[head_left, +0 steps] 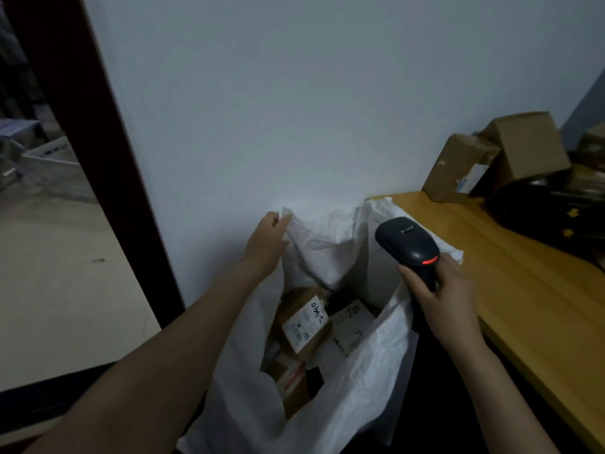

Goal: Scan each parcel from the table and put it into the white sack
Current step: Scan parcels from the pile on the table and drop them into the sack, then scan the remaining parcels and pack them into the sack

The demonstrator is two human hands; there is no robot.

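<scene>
The white sack [357, 381] stands open on the floor against the wall, beside the wooden table [510, 290]. Inside it lie several parcels, among them a brown box with a white label [302, 326] and a white packet [348, 326]. My left hand [266, 242] pinches the sack's far rim at its upper left. My right hand [437, 293] grips the handle of a black barcode scanner [407, 244], whose red light glows, just above the sack's right edge. Two brown cardboard parcels [458, 167] [528, 144] lean against the wall at the table's far end.
A black bag [553, 208] with something shiny in it lies on the table's right side. A dark red door frame [98, 132] runs down the left, with white crates [54, 165] on the floor beyond it. The white wall is straight ahead.
</scene>
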